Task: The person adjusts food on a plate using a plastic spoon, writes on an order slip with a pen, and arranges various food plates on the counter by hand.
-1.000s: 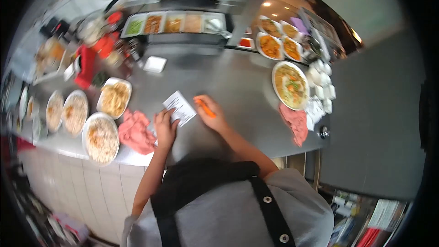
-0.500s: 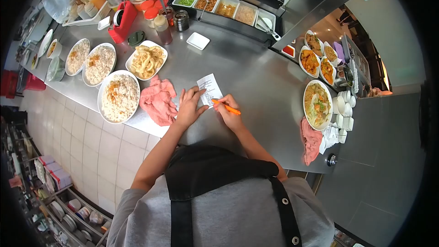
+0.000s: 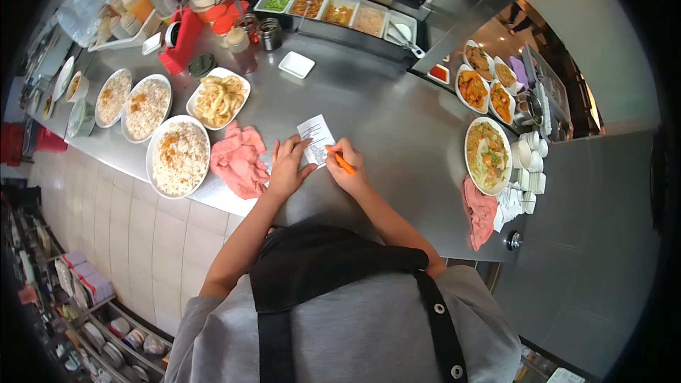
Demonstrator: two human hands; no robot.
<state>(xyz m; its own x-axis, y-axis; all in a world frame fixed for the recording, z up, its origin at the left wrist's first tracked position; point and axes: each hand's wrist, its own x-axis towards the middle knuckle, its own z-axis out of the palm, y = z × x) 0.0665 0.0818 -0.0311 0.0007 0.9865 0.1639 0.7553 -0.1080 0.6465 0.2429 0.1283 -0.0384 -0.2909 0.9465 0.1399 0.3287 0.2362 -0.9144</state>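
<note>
A small white printed slip [image 3: 316, 130] lies on the steel counter in front of me, with dark lines of writing on it. My left hand [image 3: 286, 169] rests on its left edge, fingers stretched out and spread. In my right hand [image 3: 349, 172] an orange pen [image 3: 345, 163] is gripped, its tip at the slip's lower right part. A crumpled pink cloth [image 3: 240, 159] sits just left of my left hand. Beyond the cloth stand a large bowl of rice [image 3: 179, 156] and a white dish of pale fried pieces [image 3: 219, 101].
A small white square dish [image 3: 296, 64] lies ahead, below a row of topping trays [image 3: 339, 10]. More rice bowls [image 3: 147, 108] stand at the left. On the right are a noodle plate [image 3: 488, 156], a pink cloth [image 3: 479, 211], stacked white cups [image 3: 528, 163] and several filled dishes [image 3: 473, 90].
The pen in my right hand has tilted to a different angle, and the hand has shifted slightly over the slip. My left hand stays on the slip. The whole view has shifted slightly.
</note>
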